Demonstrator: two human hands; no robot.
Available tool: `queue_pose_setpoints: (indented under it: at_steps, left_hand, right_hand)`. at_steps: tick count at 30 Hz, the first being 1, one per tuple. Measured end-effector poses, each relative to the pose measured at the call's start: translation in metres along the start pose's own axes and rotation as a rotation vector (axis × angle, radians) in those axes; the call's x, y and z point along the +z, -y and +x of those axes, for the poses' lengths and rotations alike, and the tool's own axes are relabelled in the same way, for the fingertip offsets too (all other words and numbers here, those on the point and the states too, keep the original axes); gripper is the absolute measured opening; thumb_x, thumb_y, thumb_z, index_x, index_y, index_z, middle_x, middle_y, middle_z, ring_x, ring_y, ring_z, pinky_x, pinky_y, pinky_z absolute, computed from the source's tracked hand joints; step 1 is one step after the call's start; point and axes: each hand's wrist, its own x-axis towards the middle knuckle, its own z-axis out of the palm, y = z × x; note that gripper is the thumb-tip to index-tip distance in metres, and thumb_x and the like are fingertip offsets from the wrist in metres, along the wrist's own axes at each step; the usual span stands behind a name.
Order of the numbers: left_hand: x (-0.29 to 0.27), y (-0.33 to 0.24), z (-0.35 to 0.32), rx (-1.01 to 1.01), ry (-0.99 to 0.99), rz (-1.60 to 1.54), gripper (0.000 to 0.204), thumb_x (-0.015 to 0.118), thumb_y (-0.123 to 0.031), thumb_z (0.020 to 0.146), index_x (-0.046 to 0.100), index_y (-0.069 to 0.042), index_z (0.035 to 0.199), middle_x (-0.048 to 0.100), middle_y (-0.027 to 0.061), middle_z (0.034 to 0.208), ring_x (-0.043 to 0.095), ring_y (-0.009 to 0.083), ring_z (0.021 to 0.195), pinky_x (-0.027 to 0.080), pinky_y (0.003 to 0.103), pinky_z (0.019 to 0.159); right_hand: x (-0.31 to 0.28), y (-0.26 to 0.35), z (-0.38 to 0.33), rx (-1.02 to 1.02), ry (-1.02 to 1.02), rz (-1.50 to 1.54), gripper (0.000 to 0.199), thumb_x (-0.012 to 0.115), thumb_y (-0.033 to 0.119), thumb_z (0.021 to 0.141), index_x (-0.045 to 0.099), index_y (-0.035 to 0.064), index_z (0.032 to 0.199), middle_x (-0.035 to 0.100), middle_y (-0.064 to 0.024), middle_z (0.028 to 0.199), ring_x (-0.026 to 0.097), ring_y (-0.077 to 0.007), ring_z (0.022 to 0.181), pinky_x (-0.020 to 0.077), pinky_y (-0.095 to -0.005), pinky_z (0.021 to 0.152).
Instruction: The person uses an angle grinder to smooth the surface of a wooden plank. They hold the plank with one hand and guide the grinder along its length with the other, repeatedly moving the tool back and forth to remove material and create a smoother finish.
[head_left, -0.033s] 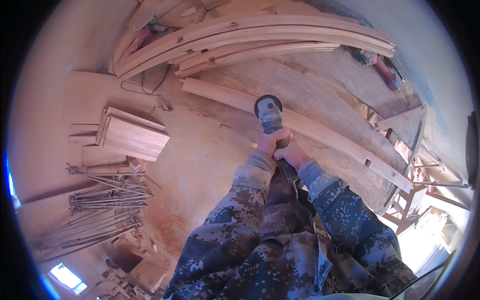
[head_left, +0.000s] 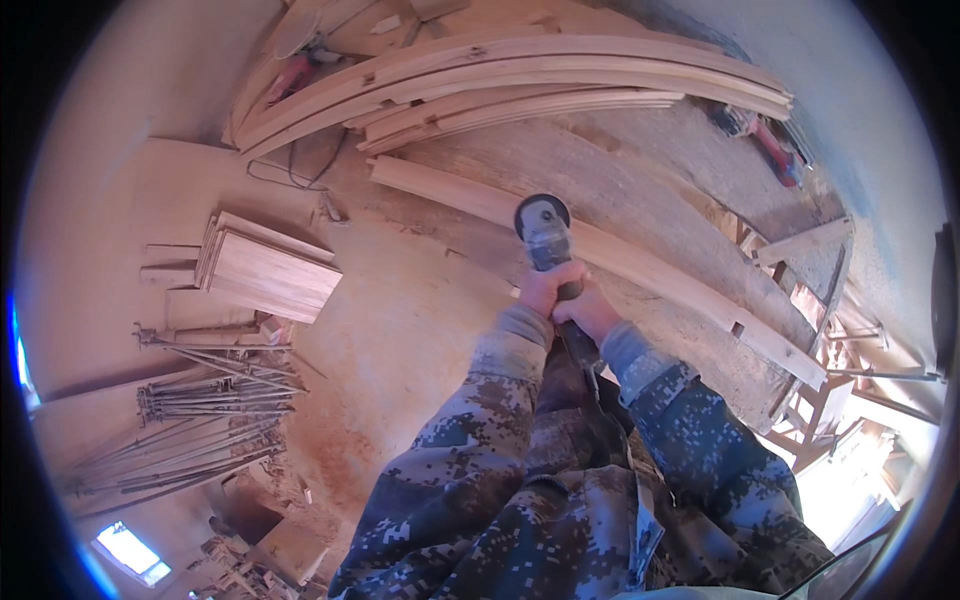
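An angle grinder (head_left: 549, 250) with a round dark disc at its far end points away from me. My left hand (head_left: 549, 288) is wrapped round its body behind the grey head. Close behind, my right hand (head_left: 592, 312) grips the dark rear part, touching the left hand. The disc lies over the near edge of a long pale wooden beam (head_left: 660, 277) in this view; whether it touches the wood I cannot tell. The beam runs from upper left to lower right on a dusty bench (head_left: 640, 195) and has a small dark mortise near its right end.
Long planks (head_left: 560, 68) are stacked across the far side. A red power tool (head_left: 775, 150) lies at the far right, another red tool (head_left: 292, 78) at far left. Boards (head_left: 270, 262) and metal clamps (head_left: 215, 390) stand on the left. A cable (head_left: 285, 172) curls beyond them.
The view has shifted very slightly. The grinder and both hands appear a touch lower and further right, with the grip the same.
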Motion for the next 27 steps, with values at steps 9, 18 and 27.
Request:
queue_pose_setpoints:
  at_steps: [9, 18, 27]
  left_hand:
    - [0.042, 0.088, -0.019, -0.038, 0.020, 0.320, 0.028, 0.089, -0.019, 0.076, 0.075, -0.003, 0.094, 0.073, 0.0065, 0.085, 0.067, 0.0155, 0.071, 0.056, 0.033, 0.065]
    - [-0.030, -0.006, -0.018, 0.036, -0.008, 0.159, 0.024, 0.087, -0.018, 0.077, 0.074, -0.004, 0.091, 0.071, 0.0058, 0.085, 0.068, 0.0166, 0.074, 0.056, 0.034, 0.070]
    - [-0.205, -0.168, 0.005, 0.361, -0.029, 0.397, 0.026, 0.080, -0.013, 0.083, 0.076, 0.003, 0.103, 0.075, 0.0103, 0.099, 0.071, 0.0212, 0.083, 0.060, 0.036, 0.080]
  right_hand:
    - [-0.055, -0.073, -0.075, -0.030, -0.129, 0.113, 0.039, 0.067, -0.003, 0.067, 0.071, -0.0031, 0.105, 0.074, -0.0105, 0.092, 0.073, -0.0247, 0.079, 0.0614, -0.0373, 0.074]
    - [0.040, -0.020, -0.017, 0.000, -0.028, 0.025, 0.033, 0.071, -0.003, 0.068, 0.073, -0.0018, 0.100, 0.074, -0.0069, 0.089, 0.072, -0.0206, 0.080, 0.0598, -0.0344, 0.075]
    - [0.228, 0.062, 0.123, -0.175, 0.154, -0.211, 0.042, 0.082, 0.019, 0.064, 0.072, 0.0017, 0.101, 0.073, -0.0109, 0.089, 0.071, -0.0223, 0.086, 0.0575, -0.0360, 0.078]
